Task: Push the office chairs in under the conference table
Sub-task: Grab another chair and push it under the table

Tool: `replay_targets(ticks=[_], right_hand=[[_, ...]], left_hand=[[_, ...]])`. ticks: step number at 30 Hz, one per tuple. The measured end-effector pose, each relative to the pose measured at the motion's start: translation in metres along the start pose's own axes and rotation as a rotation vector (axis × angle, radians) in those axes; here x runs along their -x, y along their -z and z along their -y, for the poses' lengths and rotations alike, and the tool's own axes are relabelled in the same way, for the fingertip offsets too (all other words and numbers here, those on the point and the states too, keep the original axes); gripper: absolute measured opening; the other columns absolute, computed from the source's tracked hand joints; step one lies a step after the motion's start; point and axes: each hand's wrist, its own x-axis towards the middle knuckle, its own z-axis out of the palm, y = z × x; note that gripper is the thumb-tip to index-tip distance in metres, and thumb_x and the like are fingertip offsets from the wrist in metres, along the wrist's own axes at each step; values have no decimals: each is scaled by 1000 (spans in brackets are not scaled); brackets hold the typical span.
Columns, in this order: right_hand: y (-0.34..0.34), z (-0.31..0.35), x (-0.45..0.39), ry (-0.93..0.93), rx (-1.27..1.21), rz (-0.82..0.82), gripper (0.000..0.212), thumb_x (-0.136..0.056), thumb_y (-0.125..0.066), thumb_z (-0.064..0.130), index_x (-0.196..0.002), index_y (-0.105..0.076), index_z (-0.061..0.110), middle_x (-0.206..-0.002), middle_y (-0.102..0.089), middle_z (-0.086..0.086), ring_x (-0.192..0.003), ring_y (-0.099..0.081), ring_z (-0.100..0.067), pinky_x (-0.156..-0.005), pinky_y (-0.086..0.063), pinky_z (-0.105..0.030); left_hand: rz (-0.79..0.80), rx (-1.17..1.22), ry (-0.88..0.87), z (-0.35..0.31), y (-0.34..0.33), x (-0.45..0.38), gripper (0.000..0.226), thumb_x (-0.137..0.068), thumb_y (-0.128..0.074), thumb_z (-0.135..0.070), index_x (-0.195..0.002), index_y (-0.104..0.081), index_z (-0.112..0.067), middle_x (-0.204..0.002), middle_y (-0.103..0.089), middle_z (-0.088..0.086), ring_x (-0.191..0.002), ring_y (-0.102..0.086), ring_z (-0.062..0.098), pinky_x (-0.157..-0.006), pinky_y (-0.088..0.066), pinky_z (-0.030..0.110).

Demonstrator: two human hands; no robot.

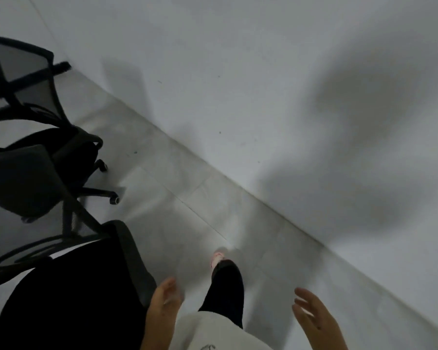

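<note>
Two black mesh-backed office chairs stand along the left side. The nearer chair (68, 294) fills the lower left with its dark seat and armrest. The farther chair (36, 157) sits above it, its castors on the floor. A third mesh backrest (18, 64) shows at the top left. My left hand (163, 303) hangs at the bottom centre, fingers relaxed, just right of the nearer chair's seat edge and holding nothing. My right hand (314, 319) is at the lower right with fingers spread, empty. No conference table is in view.
A pale grey wall (288, 97) runs diagonally from upper left to lower right, meeting the light tiled floor (187, 210). My leg in dark trousers and a pink shoe (219, 257) steps along the strip of floor between chairs and wall.
</note>
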Motion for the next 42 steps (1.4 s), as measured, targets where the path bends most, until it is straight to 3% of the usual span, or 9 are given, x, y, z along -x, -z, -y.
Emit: replay_targets(ticks=[3, 8, 13, 16, 19, 24, 29, 35, 42], right_hand=[[-9, 49, -83, 114, 33, 18, 46, -62, -74, 51, -102, -60, 33, -91, -65, 29, -83, -52, 25, -68, -41, 3], [-37, 167, -207, 220, 73, 109, 31, -81, -59, -3, -101, -52, 21, -103, -63, 1, -82, -53, 24, -70, -42, 2], [-79, 243, -281, 227, 74, 192, 58, -39, -60, 84, -87, -63, 52, -88, -58, 46, -87, -57, 18, -69, -42, 2], [-119, 273, -331, 150, 134, 312, 30, -58, -77, 52, -83, -61, 47, -88, -68, 30, -86, -62, 7, -66, -42, 2], [-176, 311, -394, 209, 201, 475, 66, -45, -74, 69, -96, -58, 29, -103, -69, 1, -88, -60, 7, -66, -42, 2], [-311, 411, -477, 375, 410, 881, 29, -84, -57, 1, -111, -53, 11, -116, -55, -12, -86, -54, 21, -71, -40, 2], [-441, 515, -487, 618, 551, 1200, 27, -87, -55, 11, -110, -47, 23, -112, -53, -2, -106, -51, -14, -90, -37, -22], [-543, 546, -455, 540, 763, 1490, 28, -90, -52, 17, -116, -44, 22, -114, -49, 1, -105, -46, -15, -97, -37, -30], [-628, 539, -378, 722, 871, 1742, 32, -89, -53, 16, -119, -43, 24, -114, -47, 6, -109, -45, -9, -90, -35, -23]], left_hand=[[39, 91, -13, -51, -23, -78, 25, -92, -37, 7, -98, -49, -14, -85, -47, -7, -68, -57, -9, -51, -38, -5], [-5, 240, -56, -142, -25, -186, 37, -87, -45, 11, -122, -41, 2, -111, -45, 12, -104, -45, 22, -58, -40, -1], [-186, 297, -80, -170, 7, -244, 28, -83, -60, -6, -108, -49, -11, -109, -52, 10, -80, -56, -18, -63, -42, -2], [-342, 309, -27, -175, 31, -272, 28, -86, -52, 3, -111, -51, -10, -111, -51, 12, -102, -52, 13, -74, -42, 11], [-480, 353, 42, -183, 50, -306, 32, -87, -51, 2, -118, -51, -4, -112, -51, 11, -107, -47, 21, -88, -35, 28], [-817, 512, 59, -215, 94, -372, 25, -89, -50, -2, -111, -50, -13, -119, -53, 11, -109, -48, 19, -84, -40, 18], [-1100, 679, 47, -261, 142, -407, 21, -89, -53, -8, -108, -51, -18, -113, -53, 8, -101, -51, 12, -88, -38, 28], [-1432, 683, 61, -261, 164, -399, 22, -78, -56, -14, -96, -54, -27, -110, -58, 4, -95, -59, -3, -71, -43, 2], [-1747, 672, 4, -263, 231, -373, 28, -73, -51, -21, -101, -55, -25, -104, -59, -8, -93, -59, -7, -78, -47, 8]])
